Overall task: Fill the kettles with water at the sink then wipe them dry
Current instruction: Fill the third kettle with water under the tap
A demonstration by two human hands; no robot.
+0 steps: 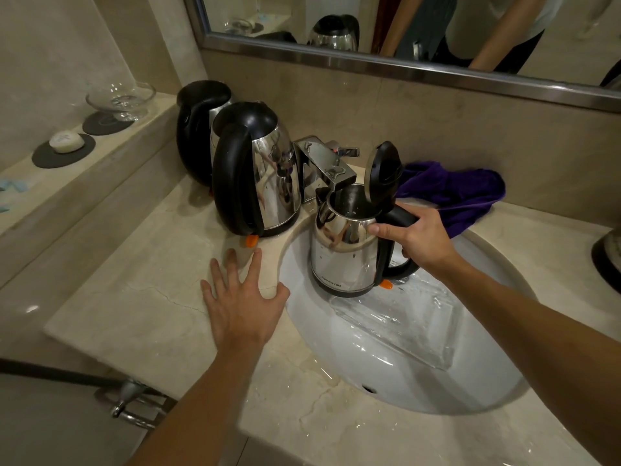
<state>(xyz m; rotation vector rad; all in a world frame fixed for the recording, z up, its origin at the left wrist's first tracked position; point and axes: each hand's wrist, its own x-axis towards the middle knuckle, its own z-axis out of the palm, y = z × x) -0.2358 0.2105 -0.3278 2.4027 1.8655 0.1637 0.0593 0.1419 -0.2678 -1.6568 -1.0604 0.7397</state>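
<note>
Under faucet [327,168], open kettle [346,250] — right grip [421,238] on handle

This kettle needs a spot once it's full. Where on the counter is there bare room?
Bare counter lies around the left hand, in front of the two closed kettles. Behind the open kettle in the right hand it is crowded: tap, purple cloth.
</note>
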